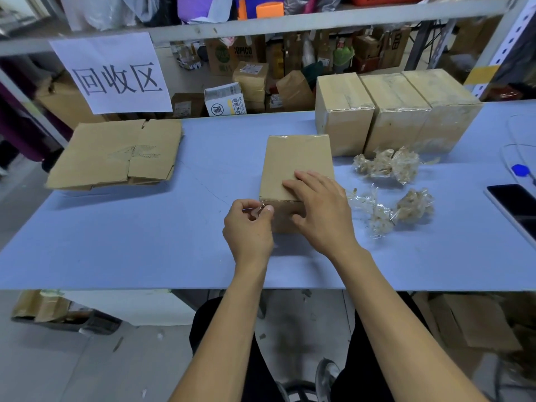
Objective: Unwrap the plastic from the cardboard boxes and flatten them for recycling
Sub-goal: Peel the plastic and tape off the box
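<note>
A small cardboard box (295, 161) wrapped in clear plastic stands in the middle of the blue table (145, 236). My right hand (319, 210) holds its near right corner, fingers spread on top and thumb down the front face. My left hand (249, 227) pinches a bit of the plastic wrap at the box's near left top corner. Three larger wrapped boxes (397, 111) stand side by side at the back right. A stack of flattened cardboard (116, 153) lies at the left.
Crumpled plastic wads (388, 163) lie right of the box, with more crumpled plastic (412, 206) nearer me. A dark phone (516, 207) and a blue-capped item (520, 170) are at the right edge. A paper sign (111, 74) hangs from the shelf rail behind.
</note>
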